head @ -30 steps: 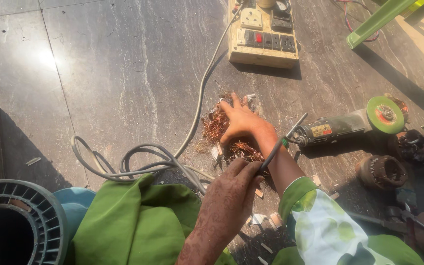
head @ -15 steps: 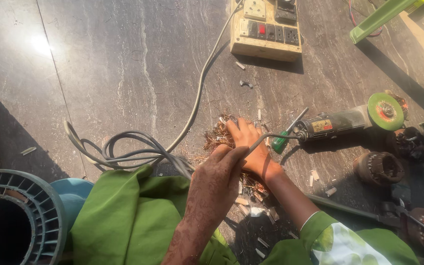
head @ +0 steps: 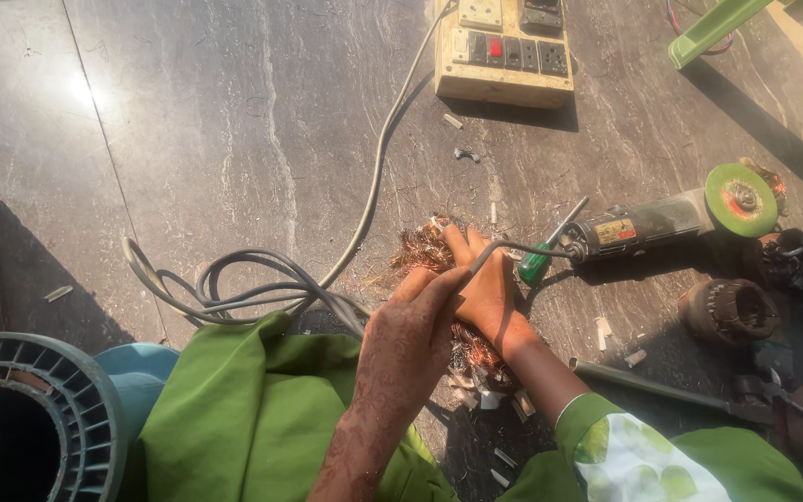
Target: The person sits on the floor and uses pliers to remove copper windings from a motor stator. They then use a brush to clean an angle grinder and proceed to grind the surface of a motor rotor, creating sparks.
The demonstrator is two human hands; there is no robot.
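A tangle of thin copper wire (head: 420,249) lies on the dark stone floor (head: 234,139), with more copper strands (head: 476,351) under my wrists. My right hand (head: 487,296) rests palm down on the tangle, fingers stretched out toward the far side. My left hand (head: 411,330) lies over the right one, its fingers curled at a grey cable (head: 513,246) that runs to an angle grinder (head: 662,218) with a green disc. What sits under both palms is hidden.
A green-handled screwdriver (head: 539,260) lies beside the grinder. A beige power strip (head: 506,51) sits at the far side, its grey cord coiled (head: 234,284) on the left. Motor parts (head: 729,311) are on the right, a ribbed round housing (head: 20,418) at bottom left, and green cloth (head: 234,409) covers my lap.
Both hands have drawn back from the wire pile toward me. The right hand's fingers, spread before, now lie together, and the left hand has closed in over it.
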